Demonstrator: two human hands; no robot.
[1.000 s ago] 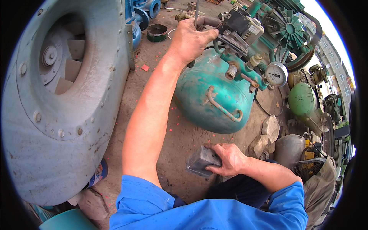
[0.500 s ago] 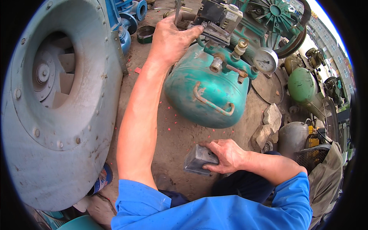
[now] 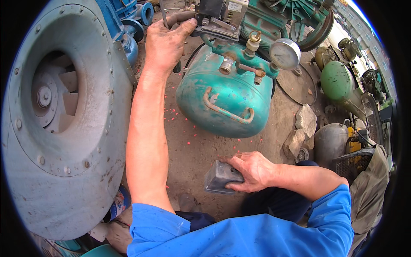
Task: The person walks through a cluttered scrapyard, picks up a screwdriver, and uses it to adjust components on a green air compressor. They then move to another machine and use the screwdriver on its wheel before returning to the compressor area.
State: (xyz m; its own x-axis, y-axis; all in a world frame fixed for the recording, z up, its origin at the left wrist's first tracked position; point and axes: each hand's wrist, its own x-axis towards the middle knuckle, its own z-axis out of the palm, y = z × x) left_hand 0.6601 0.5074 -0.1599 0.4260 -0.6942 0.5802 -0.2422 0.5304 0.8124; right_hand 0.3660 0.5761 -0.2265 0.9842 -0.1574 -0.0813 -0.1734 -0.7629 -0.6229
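Note:
My left hand (image 3: 165, 47) is closed around a screwdriver (image 3: 163, 12); its thin metal shaft points up past the fingers and a dark handle end shows below the palm. The thumb tip is beside an uncovered pressure switch (image 3: 220, 21) with exposed terminals, mounted above a green air tank (image 3: 222, 96). Lower down, my right hand (image 3: 253, 172) grips a black box-shaped plastic cover (image 3: 221, 177), thumb on the near side and fingers over the top. On the tank sit a round pressure gauge (image 3: 285, 54), a brass valve (image 3: 253, 42) and a rusty bar handle (image 3: 227, 109).
A large grey fan housing (image 3: 96, 171) fills the left side. Stones (image 3: 305, 122) lie right of the tank, near a grey metal tank (image 3: 330, 143) and a light green tank (image 3: 337, 81). A blue can (image 3: 117, 203) stands beside the housing. Red scraps dot the ground.
My left hand has shifted left, its thumb coming off the front of the pressure switch to its side. The view has shifted slightly. My right hand keeps its grip on the cover.

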